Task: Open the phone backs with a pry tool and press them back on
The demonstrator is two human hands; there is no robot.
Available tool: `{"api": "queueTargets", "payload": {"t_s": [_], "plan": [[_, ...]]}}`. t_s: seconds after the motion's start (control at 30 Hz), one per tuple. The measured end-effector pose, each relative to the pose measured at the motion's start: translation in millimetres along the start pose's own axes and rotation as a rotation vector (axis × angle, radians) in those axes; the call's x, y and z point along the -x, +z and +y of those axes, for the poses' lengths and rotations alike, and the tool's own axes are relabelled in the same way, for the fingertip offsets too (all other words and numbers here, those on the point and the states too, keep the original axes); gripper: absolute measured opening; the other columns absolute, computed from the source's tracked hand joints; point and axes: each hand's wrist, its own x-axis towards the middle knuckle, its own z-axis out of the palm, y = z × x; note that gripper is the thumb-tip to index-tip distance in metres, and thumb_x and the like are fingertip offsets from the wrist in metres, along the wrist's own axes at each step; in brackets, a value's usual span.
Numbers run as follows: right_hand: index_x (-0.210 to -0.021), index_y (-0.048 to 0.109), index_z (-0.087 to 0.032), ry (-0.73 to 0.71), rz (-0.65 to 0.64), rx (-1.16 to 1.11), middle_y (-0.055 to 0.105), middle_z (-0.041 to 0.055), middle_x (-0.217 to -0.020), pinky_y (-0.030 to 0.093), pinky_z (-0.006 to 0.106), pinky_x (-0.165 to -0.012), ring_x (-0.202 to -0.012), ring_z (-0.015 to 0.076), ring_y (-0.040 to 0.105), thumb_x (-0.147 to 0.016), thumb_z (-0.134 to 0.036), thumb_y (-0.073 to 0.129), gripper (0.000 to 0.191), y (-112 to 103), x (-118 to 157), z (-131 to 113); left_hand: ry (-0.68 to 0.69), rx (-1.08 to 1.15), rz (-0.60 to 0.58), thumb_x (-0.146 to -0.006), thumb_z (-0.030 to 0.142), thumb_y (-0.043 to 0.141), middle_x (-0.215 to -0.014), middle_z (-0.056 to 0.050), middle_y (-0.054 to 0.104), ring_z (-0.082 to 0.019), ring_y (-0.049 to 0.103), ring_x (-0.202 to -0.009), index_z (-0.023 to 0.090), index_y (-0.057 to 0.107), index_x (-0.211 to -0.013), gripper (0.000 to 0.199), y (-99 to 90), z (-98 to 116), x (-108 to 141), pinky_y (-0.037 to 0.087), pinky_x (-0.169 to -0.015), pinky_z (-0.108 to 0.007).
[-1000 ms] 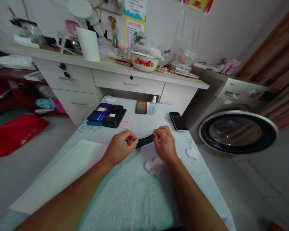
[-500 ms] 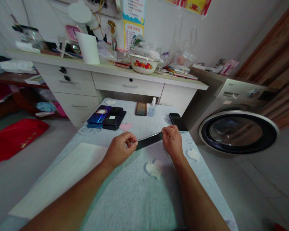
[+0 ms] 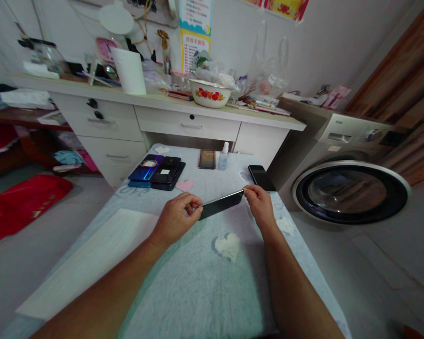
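Observation:
A dark smartphone (image 3: 222, 205) is held tilted above the cloth-covered table (image 3: 198, 282), its thin edge facing up. My left hand (image 3: 179, 213) pinches its left end between thumb and fingers. At the other end, my right hand (image 3: 258, 202) has its thumb and fingertips closed on the upper right corner. Beyond my right hand lies another black phone (image 3: 262, 179). Several phones rest in a group at the back left, among them a blue one (image 3: 146, 168) and a black one (image 3: 167, 171).
A clear spray bottle (image 3: 224, 157) stands at the table's back beside a blurred brown item (image 3: 207, 159). A pale strip (image 3: 85, 263) lies along the left side. White drawers (image 3: 187, 123) stand behind, and a washing machine (image 3: 349, 188) is on the right.
My right hand has shifted slightly to the right along the phone, showing more of its end and corner. My left hand stays nearly in place.

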Motion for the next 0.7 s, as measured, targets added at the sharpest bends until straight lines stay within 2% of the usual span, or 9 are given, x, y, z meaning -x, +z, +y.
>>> {"api": "queueTargets", "payload": {"t_s": [0.13,0.27,0.4,0.53,0.7], "plan": [[-0.078,0.068,-0.015,0.119,-0.081,-0.035,0.055,-0.0012,-0.058,0.033,0.025,-0.052,-0.054,0.0135,0.045,-0.072,-0.035,0.055,0.024,0.6,0.2,7.2,0.018,-0.013,-0.013,-0.077,0.017,0.060,-0.069,0.003,0.058,-0.011,0.056,-0.058,0.018,0.064,-0.081,0.006,-0.5,-0.6,0.3,0.045,-0.059,-0.024],[-0.067,0.065,-0.016,0.140,-0.152,0.018,0.051,-0.0024,-0.053,0.028,0.024,-0.049,-0.050,0.0117,0.040,-0.068,-0.029,0.050,0.020,1.0,2.1,9.8,0.005,0.022,-0.018,-0.077,0.017,0.060,-0.071,0.002,0.059,-0.011,0.057,-0.059,0.019,0.064,-0.081,0.006,-0.3,-1.5,0.2,0.046,-0.057,-0.023],[-0.067,0.064,-0.017,0.180,-0.153,-0.012,0.049,-0.0035,-0.050,0.026,0.023,-0.047,-0.048,0.0110,0.038,-0.066,-0.029,0.051,0.018,1.3,1.9,10.3,0.003,0.032,-0.016,-0.078,0.018,0.059,-0.071,0.002,0.060,-0.012,0.059,-0.061,0.019,0.064,-0.080,0.006,0.8,-2.2,0.1,0.048,-0.058,-0.023],[-0.069,0.063,-0.017,0.245,-0.149,-0.166,0.045,-0.0051,-0.049,0.027,0.023,-0.045,-0.046,0.0097,0.037,-0.067,-0.031,0.056,0.017,3.1,0.4,9.9,0.010,0.007,-0.006,-0.079,0.019,0.059,-0.073,0.001,0.062,-0.012,0.060,-0.062,0.019,0.065,-0.080,0.006,0.4,-1.3,0.5,0.049,-0.058,-0.023],[-0.078,0.063,-0.015,0.270,-0.114,-0.391,0.049,-0.0042,-0.056,0.030,0.021,-0.045,-0.048,0.0083,0.039,-0.066,-0.035,0.062,0.023,5.4,-0.8,8.5,0.026,-0.027,-0.004,-0.080,0.019,0.058,-0.073,0.001,0.063,-0.012,0.062,-0.063,0.019,0.065,-0.080,0.007,-2.1,2.5,0.3,0.049,-0.058,-0.023]]}}
